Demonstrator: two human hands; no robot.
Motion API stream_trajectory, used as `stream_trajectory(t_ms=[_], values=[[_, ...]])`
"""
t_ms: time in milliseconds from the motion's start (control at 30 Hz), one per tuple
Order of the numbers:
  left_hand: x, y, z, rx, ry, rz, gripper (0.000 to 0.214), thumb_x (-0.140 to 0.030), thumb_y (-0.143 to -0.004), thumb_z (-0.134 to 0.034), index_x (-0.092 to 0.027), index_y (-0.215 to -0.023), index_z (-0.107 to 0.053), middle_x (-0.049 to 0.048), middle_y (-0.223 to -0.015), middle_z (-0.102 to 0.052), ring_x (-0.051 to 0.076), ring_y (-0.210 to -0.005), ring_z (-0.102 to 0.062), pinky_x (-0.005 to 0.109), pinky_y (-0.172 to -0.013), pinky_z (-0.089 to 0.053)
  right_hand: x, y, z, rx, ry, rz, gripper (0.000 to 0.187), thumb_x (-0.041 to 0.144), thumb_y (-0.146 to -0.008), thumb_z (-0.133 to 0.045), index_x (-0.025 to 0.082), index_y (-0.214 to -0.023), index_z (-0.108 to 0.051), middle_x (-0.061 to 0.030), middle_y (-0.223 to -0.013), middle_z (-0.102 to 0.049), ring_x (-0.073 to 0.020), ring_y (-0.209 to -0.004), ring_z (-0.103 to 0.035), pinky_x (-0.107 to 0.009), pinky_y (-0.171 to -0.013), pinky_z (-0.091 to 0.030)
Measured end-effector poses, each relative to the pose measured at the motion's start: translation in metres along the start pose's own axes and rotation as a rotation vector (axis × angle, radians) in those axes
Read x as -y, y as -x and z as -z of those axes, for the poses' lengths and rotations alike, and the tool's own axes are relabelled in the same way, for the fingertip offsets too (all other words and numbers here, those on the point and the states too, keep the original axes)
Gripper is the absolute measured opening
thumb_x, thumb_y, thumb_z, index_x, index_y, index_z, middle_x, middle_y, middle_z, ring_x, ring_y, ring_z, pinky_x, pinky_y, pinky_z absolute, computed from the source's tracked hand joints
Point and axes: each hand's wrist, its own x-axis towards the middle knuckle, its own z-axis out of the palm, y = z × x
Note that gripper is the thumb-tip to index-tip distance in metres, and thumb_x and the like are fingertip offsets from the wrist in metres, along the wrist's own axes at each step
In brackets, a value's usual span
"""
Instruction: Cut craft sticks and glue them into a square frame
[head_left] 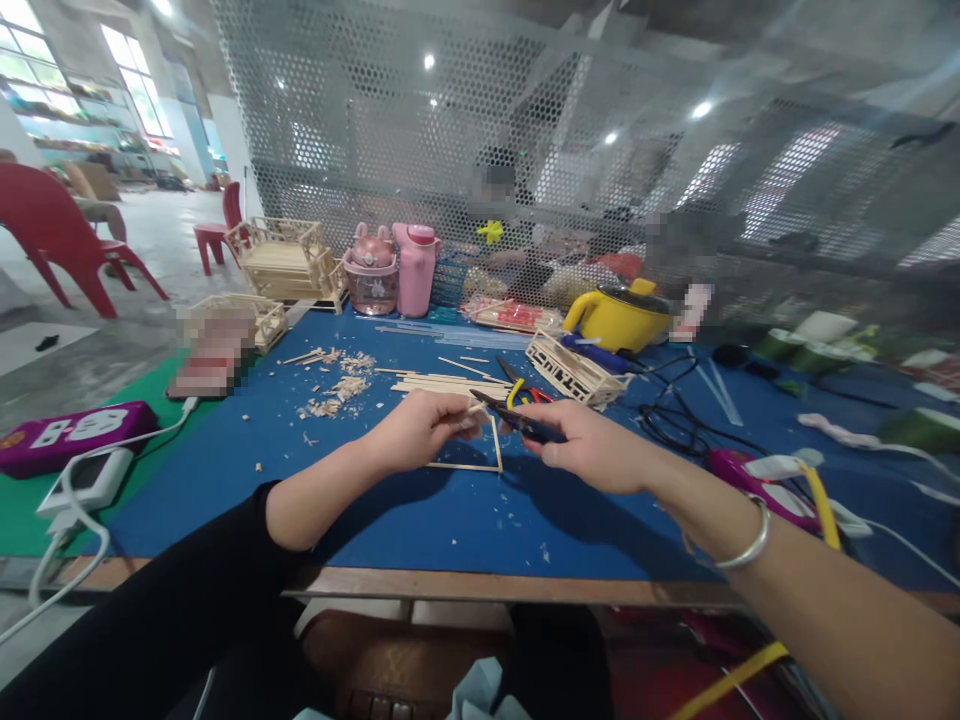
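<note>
Over the middle of the blue mat, my left hand (431,428) is closed, pinching a thin pale wooden stick (475,408). My right hand (589,443) grips a dark pliers-like tool (534,430), and its narrow jaws point left, at the stick's end. Whether the jaws touch the wood I cannot tell. Below both hands lies a frame of thin sticks (496,445) with a square corner; my left hand hides part of it. Just behind, a bundle of wooden sticks (442,383) lies near a tool with yellow and red handles (516,392).
Wood scraps (349,388) are heaped left of the bundle. A slatted wooden piece (574,370) stands before a yellow pot (621,318). Behind are a pink flask (416,270) and a perforated metal screen (360,130). Black cables (671,425) lie at right, a phone (214,355) at left.
</note>
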Motion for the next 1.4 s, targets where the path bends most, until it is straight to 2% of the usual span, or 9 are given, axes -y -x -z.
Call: stream_trajectory(t_ms=[67,167,233,300,367,467,567,633,1400], values=[[-0.001,0.000,0.000,0.016,0.033,-0.015,0.020,-0.022,-0.086,-0.045,-0.014,-0.078,-0.062,0.0009,-0.070,-0.059,0.010,-0.066,-0.052,0.022,-0.067,-0.043,-0.002,-0.002,0.000,0.140,-0.237,-0.055,0.036,0.009,-0.056,-0.047,0.016,-0.090,-0.058,0.0042,-0.063,-0.050,-0.0095,-0.054,-0.042,-0.021,-0.049,-0.035],[-0.003,0.000,-0.001,0.069,0.282,0.064,0.024,-0.033,-0.085,-0.049,-0.013,-0.081,-0.062,0.0027,-0.074,-0.062,0.010,-0.065,-0.053,0.023,-0.067,-0.045,-0.009,-0.004,-0.005,0.302,-0.600,-0.088,0.039,0.009,-0.051,-0.047,0.016,-0.089,-0.053,0.0058,-0.058,-0.044,-0.0078,-0.045,-0.038,-0.020,-0.042,-0.033],[-0.005,0.000,-0.002,0.100,0.465,0.140,0.029,-0.041,-0.082,-0.053,-0.012,-0.080,-0.061,0.0045,-0.076,-0.063,0.010,-0.065,-0.056,0.024,-0.066,-0.047,-0.012,-0.006,-0.010,0.341,-0.775,-0.052,0.040,0.010,-0.050,-0.046,0.016,-0.090,-0.051,0.0059,-0.056,-0.044,-0.0077,-0.042,-0.038,-0.021,-0.042,-0.035],[-0.007,0.000,-0.002,0.106,0.580,0.205,0.034,-0.046,-0.078,-0.058,-0.012,-0.082,-0.061,0.0051,-0.075,-0.064,0.010,-0.064,-0.058,0.024,-0.064,-0.048,-0.015,-0.007,-0.012,0.282,-0.812,-0.002,0.039,0.010,-0.051,-0.047,0.017,-0.089,-0.050,0.0050,-0.058,-0.045,-0.0080,-0.045,-0.040,-0.021,-0.044,-0.036],[-0.008,-0.001,-0.002,0.092,0.654,0.260,0.038,-0.048,-0.074,-0.062,-0.012,-0.084,-0.060,0.0046,-0.072,-0.064,0.011,-0.063,-0.060,0.024,-0.062,-0.048,-0.015,-0.007,-0.009,0.167,-0.690,0.028,0.038,0.010,-0.053,-0.050,0.017,-0.090,-0.051,0.0032,-0.064,-0.048,-0.0098,-0.054,-0.046,-0.022,-0.050,-0.040],[-0.007,-0.002,-0.003,0.058,0.711,0.312,0.039,-0.048,-0.070,-0.066,-0.013,-0.086,-0.059,0.0034,-0.071,-0.064,0.011,-0.062,-0.062,0.023,-0.060,-0.049,-0.013,-0.004,-0.002,0.029,-0.289,0.047,0.049,0.011,-0.058,-0.048,0.018,-0.106,-0.053,-0.0004,-0.082,-0.057,-0.0160,-0.077,-0.055,-0.027,-0.067,-0.046],[-0.005,-0.002,-0.003,0.032,0.705,0.333,0.039,-0.046,-0.070,-0.067,-0.014,-0.089,-0.059,0.0028,-0.070,-0.065,0.011,-0.061,-0.063,0.023,-0.058,-0.048,-0.010,0.001,0.003,-0.096,0.086,0.104,0.067,0.008,-0.059,-0.043,0.021,-0.124,-0.046,-0.0043,-0.112,-0.058,-0.0223,-0.106,-0.052,-0.036,-0.089,-0.042],[-0.005,-0.002,-0.003,0.021,0.697,0.341,0.040,-0.047,-0.069,-0.068,-0.014,-0.090,-0.059,0.0031,-0.071,-0.066,0.011,-0.060,-0.063,0.022,-0.056,-0.048,-0.009,0.002,0.004,-0.157,0.210,0.126,0.072,0.006,-0.058,-0.043,0.022,-0.129,-0.043,-0.0059,-0.124,-0.054,-0.0235,-0.114,-0.049,-0.039,-0.094,-0.039],[-0.003,0.000,-0.005,0.039,0.541,0.274,0.033,-0.044,-0.077,-0.060,-0.013,-0.088,-0.060,0.0035,-0.074,-0.065,0.010,-0.062,-0.062,0.023,-0.060,-0.048,-0.001,0.004,0.008,-0.293,0.592,0.097,0.065,0.006,-0.059,-0.049,0.020,-0.122,-0.048,-0.0096,-0.115,-0.056,-0.0259,-0.105,-0.051,-0.040,-0.089,-0.041]])
